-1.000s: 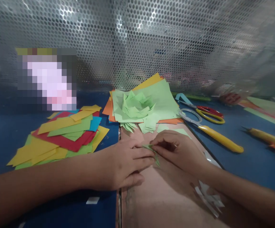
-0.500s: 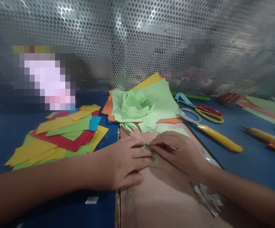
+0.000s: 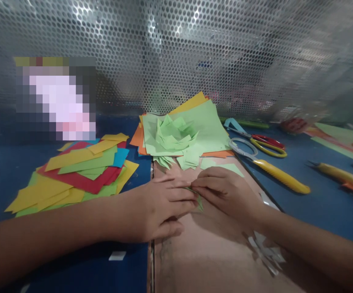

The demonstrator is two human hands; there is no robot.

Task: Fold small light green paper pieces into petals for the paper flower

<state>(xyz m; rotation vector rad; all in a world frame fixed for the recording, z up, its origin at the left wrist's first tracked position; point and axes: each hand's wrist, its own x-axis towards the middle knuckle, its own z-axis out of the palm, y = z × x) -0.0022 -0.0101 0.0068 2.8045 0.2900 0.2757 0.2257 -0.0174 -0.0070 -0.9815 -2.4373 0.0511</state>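
Observation:
A small folded piece of green paper [image 3: 200, 202] lies on the brown board [image 3: 195, 248], mostly covered by my fingers. My left hand [image 3: 161, 209] rests flat with its fingers stretched out over the piece, pressing it to the board. From the other side my right hand [image 3: 225, 193] pinches the paper's edge between thumb and fingertips. Just beyond are small folded green pieces [image 3: 163, 161] and a stack of cut green paper [image 3: 189, 158]. Behind those, a ring of joined green folds [image 3: 176, 134] sits on larger green sheets [image 3: 211, 126].
Coloured paper strips [image 3: 81, 169] pile up on the left of the blue table [image 3: 81, 268]. To the right lie scissors [image 3: 269, 146], a yellow-handled tool with a grey ring [image 3: 282, 175] and yellow-handled pliers [image 3: 344, 179]. White scraps [image 3: 266, 252] lie near my right forearm. A perforated metal panel [image 3: 176, 53] stands behind.
My right fingertips have drawn closer together at the paper's edge, and less of the green paper shows between the hands. My left hand stays in place.

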